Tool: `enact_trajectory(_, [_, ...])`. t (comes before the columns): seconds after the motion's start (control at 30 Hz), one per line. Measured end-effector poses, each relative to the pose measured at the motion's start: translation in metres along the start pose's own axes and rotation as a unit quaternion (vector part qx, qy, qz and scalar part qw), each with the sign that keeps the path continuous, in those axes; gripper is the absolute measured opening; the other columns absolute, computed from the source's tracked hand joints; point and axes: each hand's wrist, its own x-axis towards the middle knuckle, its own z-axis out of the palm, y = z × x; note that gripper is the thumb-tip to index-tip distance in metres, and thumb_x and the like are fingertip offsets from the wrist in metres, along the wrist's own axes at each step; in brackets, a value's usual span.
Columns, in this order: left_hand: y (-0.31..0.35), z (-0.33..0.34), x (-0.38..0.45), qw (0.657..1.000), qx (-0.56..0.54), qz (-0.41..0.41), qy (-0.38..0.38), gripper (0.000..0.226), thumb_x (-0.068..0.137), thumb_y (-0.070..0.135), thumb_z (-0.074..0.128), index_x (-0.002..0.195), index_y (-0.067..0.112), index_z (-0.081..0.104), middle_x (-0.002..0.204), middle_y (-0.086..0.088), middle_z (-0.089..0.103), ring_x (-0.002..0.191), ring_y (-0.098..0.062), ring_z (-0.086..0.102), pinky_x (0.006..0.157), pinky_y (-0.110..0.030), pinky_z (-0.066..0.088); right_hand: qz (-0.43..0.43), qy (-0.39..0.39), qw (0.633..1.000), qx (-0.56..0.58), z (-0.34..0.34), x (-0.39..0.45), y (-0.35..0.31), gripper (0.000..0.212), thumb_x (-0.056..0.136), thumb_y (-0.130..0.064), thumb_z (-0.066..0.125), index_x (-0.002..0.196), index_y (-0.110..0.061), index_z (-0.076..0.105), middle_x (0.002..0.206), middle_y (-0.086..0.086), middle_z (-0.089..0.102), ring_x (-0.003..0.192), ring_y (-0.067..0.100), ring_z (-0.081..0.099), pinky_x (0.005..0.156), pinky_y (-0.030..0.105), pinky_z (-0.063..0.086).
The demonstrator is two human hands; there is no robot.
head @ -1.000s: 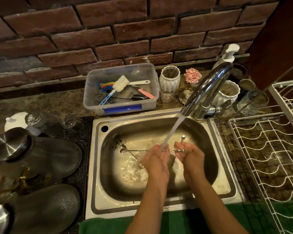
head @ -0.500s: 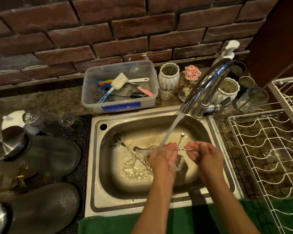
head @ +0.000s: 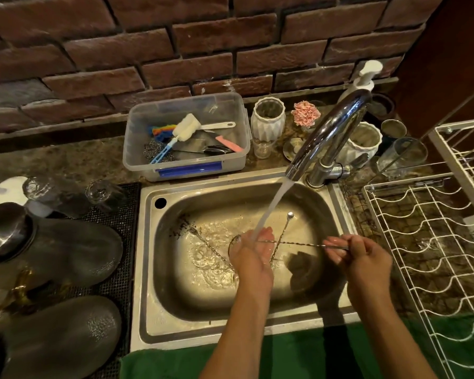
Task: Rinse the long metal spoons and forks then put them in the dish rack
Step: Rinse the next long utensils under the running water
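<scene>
Both hands work over the sink (head: 148,269): the right hand (head: 359,255) pinches one end of a long metal spoon (head: 298,244) between thumb and fingertips, and the left hand (head: 253,251) is loosely curled around the other end, palm up, right under the water stream (head: 274,206). That spoon lies level across the basin, stretched between the two hands. Set into the tabletop (head: 66,162), the steel sink has water running in from the curved tap (head: 329,132). To the right stands the white wire dish rack (head: 427,242); I see no cutlery in it. Behind the sink sits a clear plastic box (head: 186,138) with brushes and scrubbers inside. Left of the sink, dark glass dishes (head: 66,250) lie upside down on a black mat (head: 121,242). On the sink floor rest two more long pieces: a second spoon (head: 283,231) leaning up toward the back wall, crossing under the held one, and a thin twisted handle (head: 208,246) lying in the water to the left; whether it is a fork or spoon I cannot tell
</scene>
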Motion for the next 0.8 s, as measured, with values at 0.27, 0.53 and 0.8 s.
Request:
enact_trajectory(0.27, [0.005,-0.011,0.017,0.985,0.163,0.062,0.018,0.014,0.098,-0.001,0.053,0.1,0.0,0.067,0.075,-0.013,0.075,0.063,-0.022,0.071,0.049,-0.026,0.056,-0.12,-0.128,0.86,-0.48,0.036,-0.009,0.04,0.01,0.095,-0.018,0.065,0.095,-0.014,0.074,0.096,0.002,0.071,0.083,0.012,0.064,0.071,0.024,0.05])
enact_trajectory(0.53, [-0.011,-0.023,0.05,0.884,0.438,0.153,0.061,0.013,0.093,0.006,0.065,0.082,0.003,0.071,0.071,-0.017,0.068,0.061,-0.027,0.059,0.059,-0.043,0.055,-0.139,-0.243,0.725,-0.63,0.076,-0.004,0.086,0.011,0.097,-0.018,0.061,0.096,-0.012,0.07,0.082,0.0,0.059,0.07,0.013,0.053,0.061,0.02,0.037])
enact_trajectory(0.8, [0.002,-0.07,0.087,0.865,0.485,0.074,0.103,0.014,0.095,0.003,0.058,0.09,0.005,0.07,0.095,-0.019,0.074,0.09,-0.037,0.072,0.083,-0.054,0.06,0.003,-0.119,0.846,-0.52,0.077,0.024,0.111,0.01,0.095,-0.007,0.062,0.086,-0.007,0.067,0.084,0.013,0.072,0.07,0.025,0.072,0.068,0.041,0.063])
